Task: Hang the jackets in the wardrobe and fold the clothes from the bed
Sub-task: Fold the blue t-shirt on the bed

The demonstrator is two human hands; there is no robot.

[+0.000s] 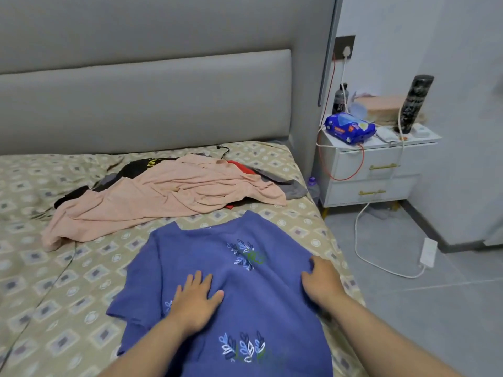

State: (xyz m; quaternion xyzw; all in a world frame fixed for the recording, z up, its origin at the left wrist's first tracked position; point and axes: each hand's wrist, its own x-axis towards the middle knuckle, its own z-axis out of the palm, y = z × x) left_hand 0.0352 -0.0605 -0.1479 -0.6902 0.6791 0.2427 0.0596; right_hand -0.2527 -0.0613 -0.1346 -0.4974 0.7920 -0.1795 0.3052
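A blue shirt [231, 270] with white and blue leaf embroidery lies spread flat on the bed [54, 281], near its right edge. My left hand [196, 297] presses flat on the shirt's middle with straight fingers. My right hand [321, 281] rests at the shirt's right sleeve, its fingers curled into the fabric edge. Further back lies a heap of clothes: a pink garment [168, 197] on top, with black [141, 165], red [239, 165] and grey [294, 187] pieces under it. A black hanger hook [224, 149] sticks out behind the heap.
A grey padded headboard [147, 99] backs the bed. To the right stands a white nightstand [373, 170] with a blue packet [349, 129], a dark bottle [340, 97] and a tall black flask [415, 103]. A white cable and power strip [428, 253] lie on the grey floor.
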